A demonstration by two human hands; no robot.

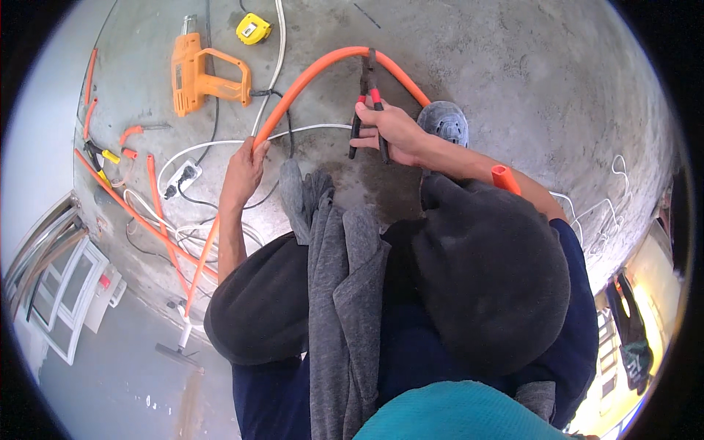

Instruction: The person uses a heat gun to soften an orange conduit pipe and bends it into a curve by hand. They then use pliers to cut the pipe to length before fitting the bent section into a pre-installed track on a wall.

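Note:
My left hand [244,174] is closed around an orange plastic pipe [315,67] that arches up and over in front of me, bending down toward my shoe [443,122] on the right. In my right hand [392,130] are pliers [378,97] with red and black handles. Their dark jaws reach up to the pipe just right of the top of its bend; whether they bite into it I cannot tell. An open orange pipe end [504,178] shows beside my right forearm.
An orange heat gun [189,77] and a yellow tape measure [253,29] lie on the concrete floor. To the left are a white power strip [181,181] with a black plug, tangled cables, several orange pipe pieces [152,176] and a yellow-handled tool [110,156].

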